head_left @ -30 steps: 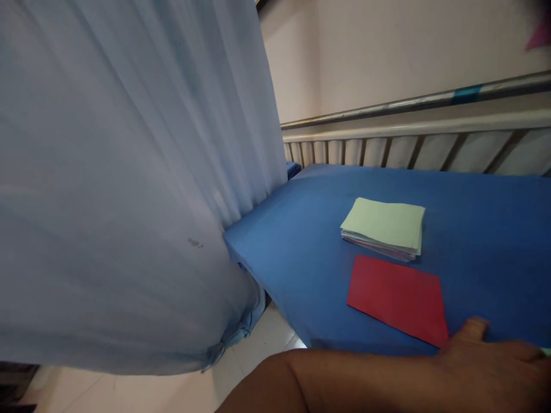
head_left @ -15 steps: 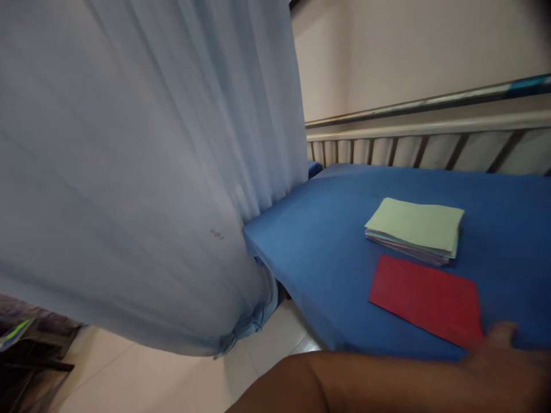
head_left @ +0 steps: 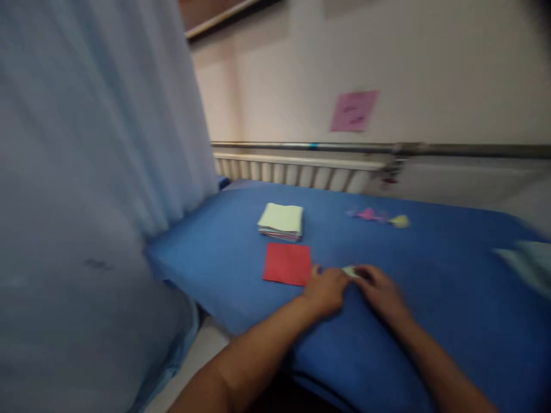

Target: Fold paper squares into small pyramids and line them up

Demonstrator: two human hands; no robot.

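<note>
Both hands meet low over the blue bed sheet (head_left: 241, 264), around a small pale green piece of paper (head_left: 350, 272). My left hand (head_left: 326, 288) is closed on its left side, next to a flat red sheet of paper (head_left: 287, 264). From the right, my right hand (head_left: 381, 289) pinches the pale piece between thumb and fingers. Most of that piece is covered by the fingers and the picture is blurred. A stack of coloured paper (head_left: 282, 219), pale green on top, lies behind the red sheet.
Small pink, purple and yellow paper shapes (head_left: 368, 214) lie toward the back of the bed. A pale blue curtain (head_left: 94, 201) hangs on the left. A metal rail (head_left: 275, 145) runs along the wall, under a pink note (head_left: 354, 110). Pale cloth (head_left: 527, 264) lies at the right.
The view has swung to the right, bringing both hands, the small paper shapes and the pink note into sight. The stack and red sheet appear further left in the picture.
</note>
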